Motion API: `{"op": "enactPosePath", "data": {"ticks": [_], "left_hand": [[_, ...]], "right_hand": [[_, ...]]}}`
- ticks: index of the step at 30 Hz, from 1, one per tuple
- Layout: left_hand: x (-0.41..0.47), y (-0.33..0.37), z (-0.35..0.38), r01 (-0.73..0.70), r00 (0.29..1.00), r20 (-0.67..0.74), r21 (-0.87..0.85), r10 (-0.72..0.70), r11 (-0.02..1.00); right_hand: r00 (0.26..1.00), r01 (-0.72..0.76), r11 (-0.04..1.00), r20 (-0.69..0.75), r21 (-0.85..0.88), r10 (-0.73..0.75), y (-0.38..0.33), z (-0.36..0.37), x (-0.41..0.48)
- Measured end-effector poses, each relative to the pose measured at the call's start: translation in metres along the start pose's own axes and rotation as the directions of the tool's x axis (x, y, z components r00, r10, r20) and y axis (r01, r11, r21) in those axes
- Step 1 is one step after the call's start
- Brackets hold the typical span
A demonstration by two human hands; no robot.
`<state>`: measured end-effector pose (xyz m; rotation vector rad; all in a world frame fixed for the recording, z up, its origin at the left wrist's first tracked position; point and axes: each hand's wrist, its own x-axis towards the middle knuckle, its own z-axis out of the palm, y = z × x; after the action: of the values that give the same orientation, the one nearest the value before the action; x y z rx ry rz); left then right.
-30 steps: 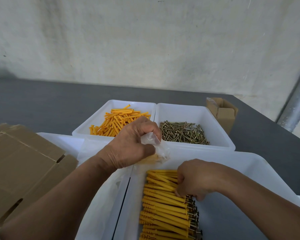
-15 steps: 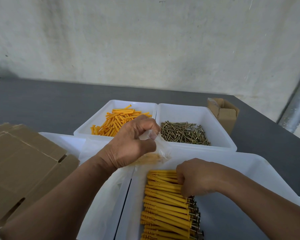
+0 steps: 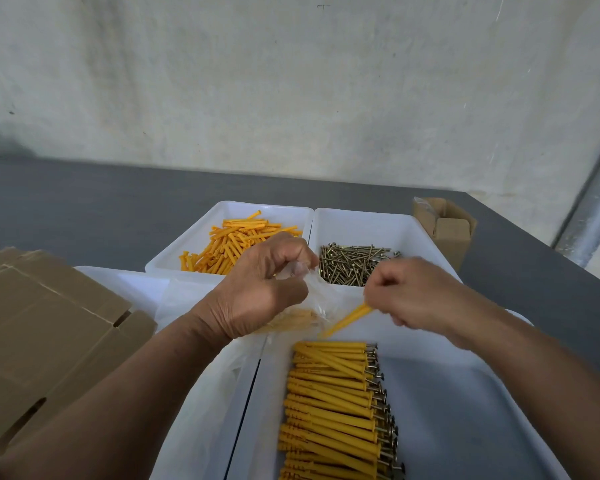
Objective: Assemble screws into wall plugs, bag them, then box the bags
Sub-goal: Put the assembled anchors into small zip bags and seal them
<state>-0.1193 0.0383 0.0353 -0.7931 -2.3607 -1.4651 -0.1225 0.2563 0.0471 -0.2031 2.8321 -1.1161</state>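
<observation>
My left hand [image 3: 257,292] pinches the mouth of a clear plastic bag [image 3: 309,306] that holds several yellow plugs. My right hand [image 3: 409,292] grips a yellow plug with a screw in it [image 3: 347,320], its tip pointing at the bag's opening. Below them a large white tray [image 3: 465,410] holds a neat row of assembled yellow plugs [image 3: 333,403] with screw heads at the right. Behind stand a white bin of loose orange plugs [image 3: 232,244] and a white bin of loose screws [image 3: 354,265].
Flat cardboard boxes [image 3: 45,334] lie at the left on the grey table [image 3: 84,209]. A small open cardboard box [image 3: 447,230] stands at the back right. Another white tray [image 3: 201,375] with plastic bags sits under my left arm. A metal post [image 3: 593,209] rises at the right.
My right hand has lifted from the row of assembled plugs with one plug and moved up toward the bag. My left hand has kept its hold on the bag.
</observation>
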Motion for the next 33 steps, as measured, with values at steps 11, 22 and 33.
{"op": "enactPosePath", "data": {"ticks": [11,22,33], "left_hand": [[0.000,0.000,0.000,-0.011,1.000,-0.005,-0.007,0.011,1.000],[0.000,0.002,0.002,0.045,0.999,0.002,-0.077,-0.045,0.996],[0.000,0.007,-0.005,0.017,0.999,-0.044,-0.090,-0.021,0.996]], "right_hand": [[0.937,0.251,0.823,-0.340,0.509,-0.075,-0.003,-0.015,0.003],[0.958,0.285,0.854,-0.154,0.435,-0.242,-0.015,0.027,-0.003],[0.929,0.365,0.879,-0.179,0.307,-0.324,-0.012,0.028,0.000]]}}
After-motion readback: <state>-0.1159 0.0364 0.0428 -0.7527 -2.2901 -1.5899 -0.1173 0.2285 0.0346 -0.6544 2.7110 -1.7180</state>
